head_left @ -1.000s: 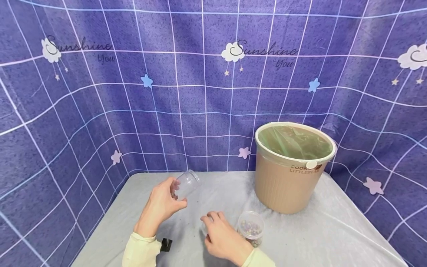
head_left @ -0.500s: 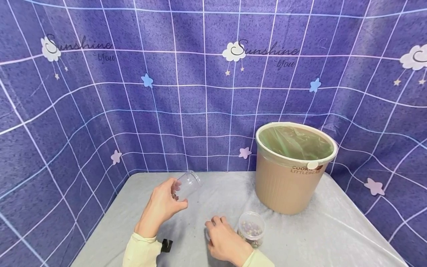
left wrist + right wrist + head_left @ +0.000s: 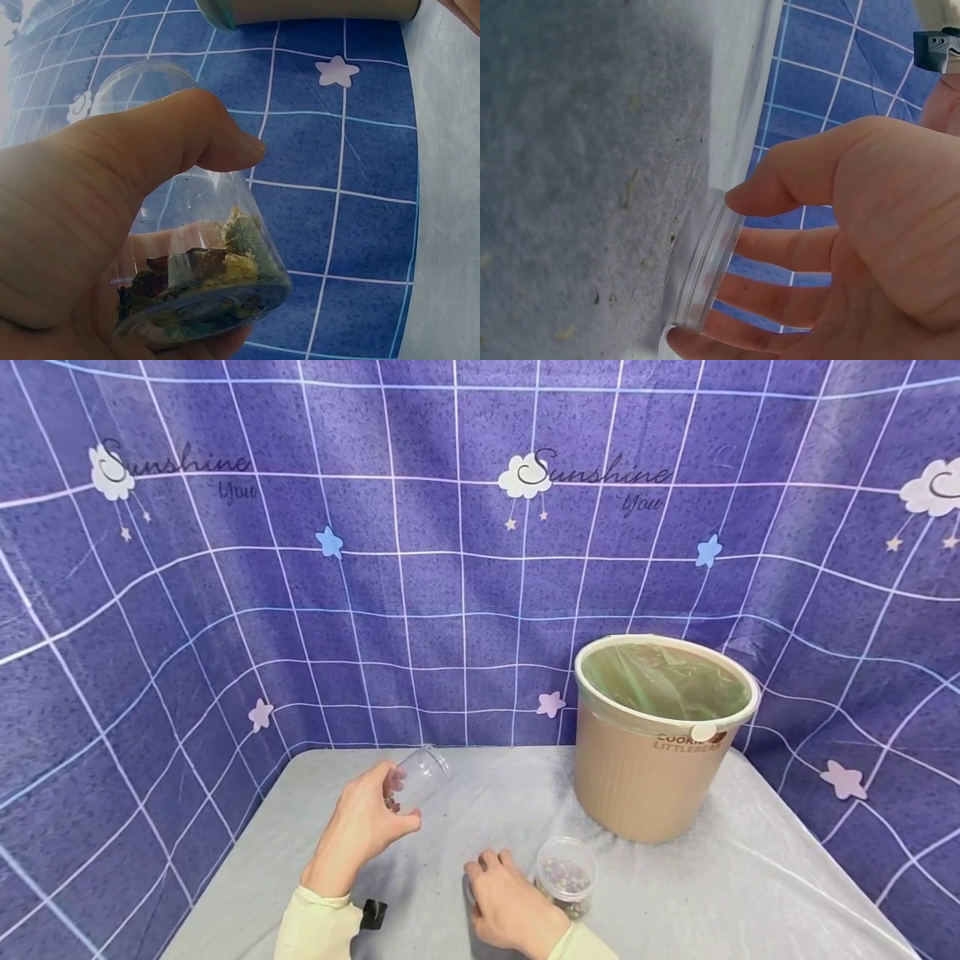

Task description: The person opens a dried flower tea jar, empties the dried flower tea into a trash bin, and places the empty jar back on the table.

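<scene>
My left hand [image 3: 360, 822] grips a clear plastic jar [image 3: 426, 777] and holds it tilted over the table, mouth toward the back right. In the left wrist view, dried petals and yellow-green bits [image 3: 217, 266] lie at the bottom of that jar. Low over the tabletop, my right hand [image 3: 510, 897] pinches a clear round lid [image 3: 706, 259] between thumb and fingers, as the right wrist view shows; its edge is at or close to the cloth. Just right of this hand stands a second clear jar [image 3: 566, 881] with dried flower bits inside.
A tan bin [image 3: 645, 785] with a green liner stands at the back right. Small crumbs are scattered on the grey cloth [image 3: 495, 785]. A black square [image 3: 373, 914] lies beside the left sleeve. A purple grid curtain [image 3: 480, 577] surrounds the table on the back and sides.
My right hand has shifted slightly right and toward me, closer to the second jar. The left hand and its tilted jar have stayed almost still.
</scene>
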### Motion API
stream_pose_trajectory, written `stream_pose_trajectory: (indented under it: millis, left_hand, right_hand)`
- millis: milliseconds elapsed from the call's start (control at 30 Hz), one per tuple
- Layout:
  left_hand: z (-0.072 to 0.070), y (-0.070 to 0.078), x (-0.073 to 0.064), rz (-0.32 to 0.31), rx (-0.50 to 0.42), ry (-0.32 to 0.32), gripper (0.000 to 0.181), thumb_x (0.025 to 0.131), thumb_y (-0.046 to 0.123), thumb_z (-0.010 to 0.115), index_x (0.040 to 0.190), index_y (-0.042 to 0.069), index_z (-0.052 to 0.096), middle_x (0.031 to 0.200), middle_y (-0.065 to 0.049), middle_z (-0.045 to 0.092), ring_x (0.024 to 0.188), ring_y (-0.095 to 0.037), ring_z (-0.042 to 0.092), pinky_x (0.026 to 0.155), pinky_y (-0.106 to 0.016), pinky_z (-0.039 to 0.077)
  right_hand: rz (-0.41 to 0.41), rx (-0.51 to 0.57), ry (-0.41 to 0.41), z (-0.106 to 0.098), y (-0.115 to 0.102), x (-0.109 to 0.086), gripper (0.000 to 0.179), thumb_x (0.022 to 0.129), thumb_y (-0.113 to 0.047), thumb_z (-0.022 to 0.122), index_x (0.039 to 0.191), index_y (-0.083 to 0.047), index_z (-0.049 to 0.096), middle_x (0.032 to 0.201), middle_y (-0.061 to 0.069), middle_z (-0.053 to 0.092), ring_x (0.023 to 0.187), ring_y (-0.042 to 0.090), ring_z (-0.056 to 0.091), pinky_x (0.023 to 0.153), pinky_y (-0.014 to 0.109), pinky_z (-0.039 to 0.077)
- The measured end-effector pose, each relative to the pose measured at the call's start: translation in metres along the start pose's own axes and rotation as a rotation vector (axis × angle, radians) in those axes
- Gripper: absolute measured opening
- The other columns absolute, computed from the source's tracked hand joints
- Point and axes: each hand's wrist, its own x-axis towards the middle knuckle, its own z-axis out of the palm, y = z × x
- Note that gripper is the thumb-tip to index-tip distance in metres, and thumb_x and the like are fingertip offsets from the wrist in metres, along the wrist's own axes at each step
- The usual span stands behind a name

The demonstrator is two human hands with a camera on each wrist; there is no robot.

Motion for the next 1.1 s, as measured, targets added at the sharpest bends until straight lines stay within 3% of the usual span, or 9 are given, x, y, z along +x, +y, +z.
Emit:
stream_pose_trajectory:
  millis: [267, 1100]
  left_hand:
    - [0.0, -0.0008, -0.0005, -0.008, 0.005, -0.005, 0.046, 0.067, 0.021, 0.086, 0.108, 0.014, 0.066, 0.098, -0.001, 0.07, 0.078, -0.011, 0.064, 0.072, -0.033, 0.054]
    - [0.0005, -0.0008, -0.001, -0.008, 0.005, -0.003, 0.045, 0.067, 0.021, 0.086, 0.106, 0.014, 0.066, 0.097, 0.0, 0.07, 0.079, -0.013, 0.066, 0.072, -0.033, 0.054]
  right_hand:
    - [-0.027, -0.016, 0.005, 0.0021, 0.0007, 0.0001, 0.031, 0.079, -0.019, 0.077, 0.108, -0.013, 0.069, 0.097, 0.001, 0.06, 0.086, 0.018, 0.052, 0.075, 0.03, 0.051]
    - [-0.019, -0.007, -0.025, 0.0069, 0.0017, 0.0014, 0.035, 0.078, -0.019, 0.08, 0.111, -0.013, 0.069, 0.101, 0.002, 0.062, 0.087, 0.02, 0.056, 0.076, 0.032, 0.053]
